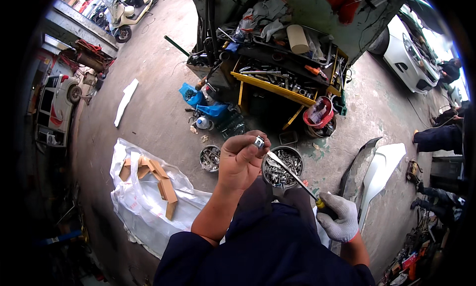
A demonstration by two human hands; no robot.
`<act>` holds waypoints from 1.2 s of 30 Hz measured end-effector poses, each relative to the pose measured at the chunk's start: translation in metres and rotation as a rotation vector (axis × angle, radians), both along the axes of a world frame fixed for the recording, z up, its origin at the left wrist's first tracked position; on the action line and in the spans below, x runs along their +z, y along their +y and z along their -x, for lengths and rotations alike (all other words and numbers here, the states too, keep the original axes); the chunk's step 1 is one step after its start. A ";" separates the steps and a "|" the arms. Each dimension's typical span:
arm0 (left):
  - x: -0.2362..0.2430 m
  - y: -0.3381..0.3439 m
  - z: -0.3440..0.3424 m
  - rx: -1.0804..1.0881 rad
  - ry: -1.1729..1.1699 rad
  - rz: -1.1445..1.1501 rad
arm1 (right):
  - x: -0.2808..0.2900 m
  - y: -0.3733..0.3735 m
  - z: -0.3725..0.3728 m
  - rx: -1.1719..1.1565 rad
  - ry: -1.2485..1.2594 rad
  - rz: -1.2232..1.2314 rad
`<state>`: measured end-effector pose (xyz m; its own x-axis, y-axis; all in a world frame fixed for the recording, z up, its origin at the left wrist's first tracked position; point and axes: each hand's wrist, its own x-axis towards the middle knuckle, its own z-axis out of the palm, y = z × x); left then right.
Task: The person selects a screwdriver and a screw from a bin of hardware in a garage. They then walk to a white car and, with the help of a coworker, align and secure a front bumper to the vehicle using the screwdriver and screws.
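Observation:
Bare and raised at the centre, my left hand [234, 163] pinches a small shiny metal clip [259, 142] between thumb and fingers. My right hand [342, 218] wears a pale work glove and is closed round the yellow-and-black handle of a screwdriver [293, 175]. Its long shaft slants up to the left, the tip close to the clip; whether they touch I cannot tell. Below the tip, loose metal fasteners [281, 173] fill a round bowl on the floor. A smaller round container of metal parts [210, 158] stands left of my left wrist.
Ahead is a tool cart with a yellow drawer [270, 86] full of sockets; a red basket [322, 118] sits beside it. White plastic sheeting [144, 221] with bent cardboard [161, 179] lies left. A white body panel [383, 168], a person's leg [436, 139] and a white car [409, 58] are right.

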<state>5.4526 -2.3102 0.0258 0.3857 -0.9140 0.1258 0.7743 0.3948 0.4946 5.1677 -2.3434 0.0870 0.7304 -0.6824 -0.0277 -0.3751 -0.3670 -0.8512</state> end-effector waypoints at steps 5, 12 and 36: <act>0.007 0.017 0.000 -0.088 0.095 -0.024 | 0.015 0.027 -0.014 -0.062 0.051 0.116; 0.010 0.027 0.009 -0.123 0.125 -0.049 | 0.007 0.042 -0.018 -0.107 -0.043 0.119; 0.014 0.037 0.002 -0.072 0.136 -0.197 | 0.010 0.043 -0.016 -0.310 -0.078 -0.733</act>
